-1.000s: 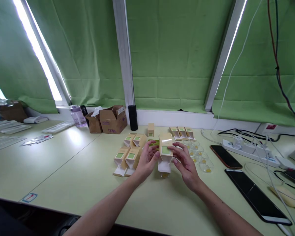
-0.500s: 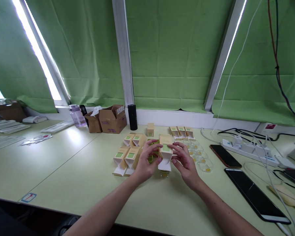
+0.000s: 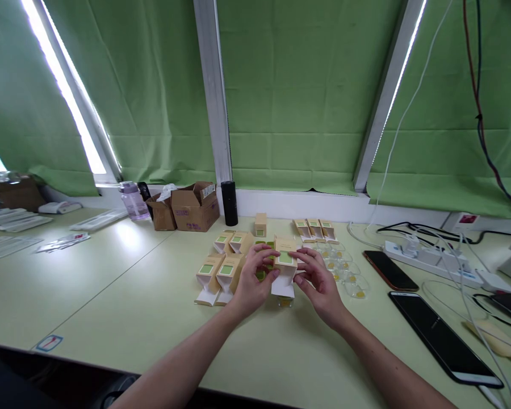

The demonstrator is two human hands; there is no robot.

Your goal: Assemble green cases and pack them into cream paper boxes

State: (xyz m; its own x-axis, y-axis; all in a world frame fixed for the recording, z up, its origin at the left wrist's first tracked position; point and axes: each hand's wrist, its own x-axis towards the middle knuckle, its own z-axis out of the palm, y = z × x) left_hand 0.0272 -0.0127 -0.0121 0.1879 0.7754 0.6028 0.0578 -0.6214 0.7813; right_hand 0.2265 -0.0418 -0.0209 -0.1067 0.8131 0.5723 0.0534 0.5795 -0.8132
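A small tan carton with a green label [image 3: 285, 258] is held above the table between both hands, its white bottom flap hanging open toward me. My left hand [image 3: 253, 281] grips its left side. My right hand [image 3: 319, 284] grips its right side. Under the carton a small clear jar with a yellow base [image 3: 285, 301] stands on the table. Several like cartons [image 3: 217, 271] lie open-ended to the left. A green item [image 3: 262, 275] shows behind my left fingers.
Three cartons [image 3: 315, 229] and several clear lids with yellow spots [image 3: 350, 278] lie at the right. Two phones [image 3: 445, 335], a power strip [image 3: 434, 258] and cables fill the far right. Brown cardboard boxes [image 3: 191, 209], a black cylinder [image 3: 229, 203] and a bottle [image 3: 130, 200] stand by the window ledge.
Both hands stayed on the carton and shifted their fingers over it. The carton dropped slightly and tilted little.
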